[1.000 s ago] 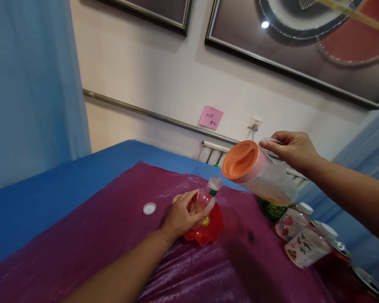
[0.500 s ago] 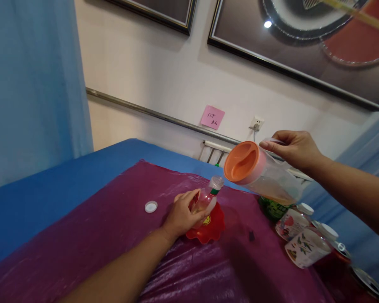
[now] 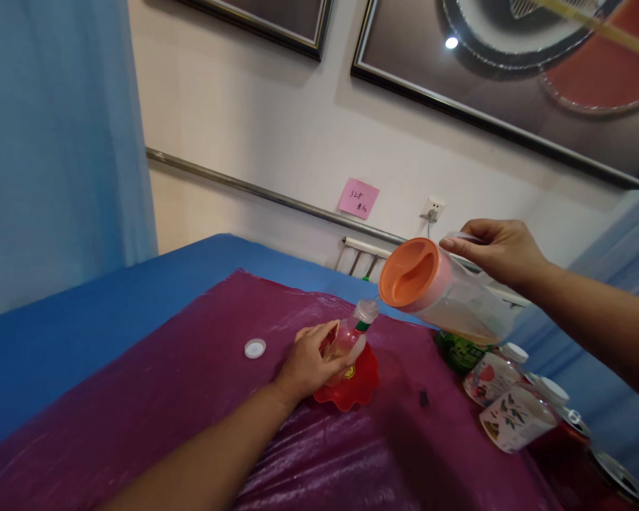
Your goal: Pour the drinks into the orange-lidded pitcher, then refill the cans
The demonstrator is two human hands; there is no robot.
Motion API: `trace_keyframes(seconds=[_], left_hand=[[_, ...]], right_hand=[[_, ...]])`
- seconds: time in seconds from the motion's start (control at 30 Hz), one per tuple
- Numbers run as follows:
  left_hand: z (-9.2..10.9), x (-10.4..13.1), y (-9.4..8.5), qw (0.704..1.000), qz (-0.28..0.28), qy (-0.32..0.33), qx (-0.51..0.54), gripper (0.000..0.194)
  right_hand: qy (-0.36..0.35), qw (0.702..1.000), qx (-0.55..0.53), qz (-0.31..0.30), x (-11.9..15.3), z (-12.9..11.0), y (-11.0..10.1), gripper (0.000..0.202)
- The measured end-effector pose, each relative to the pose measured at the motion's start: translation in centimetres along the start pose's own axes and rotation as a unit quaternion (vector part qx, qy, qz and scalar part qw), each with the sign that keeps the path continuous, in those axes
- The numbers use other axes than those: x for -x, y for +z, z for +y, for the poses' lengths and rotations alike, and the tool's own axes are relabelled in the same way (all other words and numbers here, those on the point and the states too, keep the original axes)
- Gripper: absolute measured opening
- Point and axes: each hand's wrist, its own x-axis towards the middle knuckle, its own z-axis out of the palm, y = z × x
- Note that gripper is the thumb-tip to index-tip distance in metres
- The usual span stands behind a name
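My left hand (image 3: 312, 358) is wrapped round a clear bottle (image 3: 346, 333) with an uncapped neck and a green-and-red label. The bottle leans to the right over a red wavy-edged dish (image 3: 365, 383), and some liquid shows low inside it. By its handle, my right hand (image 3: 498, 248) grips a translucent pitcher (image 3: 466, 309) with an orange lid (image 3: 409, 273). The pitcher is tipped to the left, its lid close to the bottle's mouth. Pale brownish liquid lies along its lower side. A white cap (image 3: 255, 348) rests on the purple cover, left of my left hand.
Purple plastic sheeting (image 3: 192, 397) covers part of a blue surface (image 3: 181, 273). At the right stand a green container (image 3: 461, 353), labelled bottles (image 3: 516, 419) with white caps and dark red cans (image 3: 615, 475). A metal rail (image 3: 255, 188) runs along the wall behind.
The pitcher and my right hand have shifted very slightly to the right. My left hand and the bottle stay almost where they were.
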Motion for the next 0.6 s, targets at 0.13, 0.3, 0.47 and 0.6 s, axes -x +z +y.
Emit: trace_keyframes(seconds=[0.13,0.3,0.47,0.6], left_hand=[[-0.12,0.04,0.08,1.000,-0.007,-0.010,0.004,0.068],[0.09,0.03,0.04,1.000,0.000,-0.011,0.008,0.066],[0.18,0.07,-0.02,1.000,0.000,-0.010,0.011,0.066],[0.11,0.10,0.01,1.000,0.000,-0.007,0.013,0.064]], right_hand=[[-0.002,1.000,0.010,0.007,-0.03,-0.17,-0.02,0.057],[-0.008,1.000,0.015,0.007,-0.09,-0.40,-0.13,0.059],[0.001,1.000,0.012,0.010,-0.09,-0.47,-0.18,0.053],[0.000,1.000,0.011,0.011,-0.11,-0.55,-0.24,0.052]])
